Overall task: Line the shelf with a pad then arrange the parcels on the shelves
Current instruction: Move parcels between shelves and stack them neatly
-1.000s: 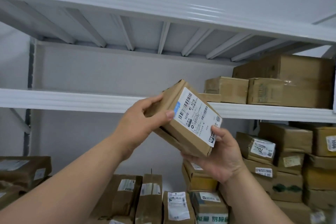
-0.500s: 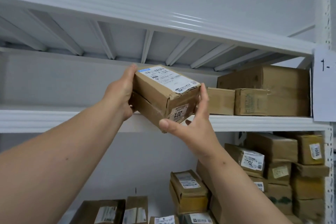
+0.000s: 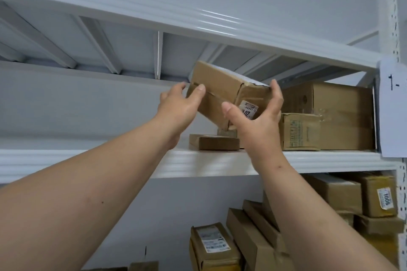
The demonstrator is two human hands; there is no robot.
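A brown cardboard parcel [image 3: 222,92] with a small white label on its end hangs tilted above the white middle shelf [image 3: 209,160]. My left hand [image 3: 179,109] grips its left side, thumb on the front face. My right hand [image 3: 256,116] holds its right end, fingers up along the far edge and thumb underneath. Directly under the parcel a flat brown parcel [image 3: 214,142] lies on the shelf. To the right stand a small box [image 3: 300,132] and a large box [image 3: 339,108]. No pad is visible on the shelf.
The top shelf's underside [image 3: 158,57] with ribs hangs just above the held parcel. A white upright post [image 3: 388,17] with a paper sign [image 3: 393,108] bounds the right. Several labelled parcels [image 3: 211,246] are stacked on the lower level.
Both hands have lifted the parcel up and to the right, deeper over the middle shelf, and tipped it so the labelled top faces away. The view has tilted upward.
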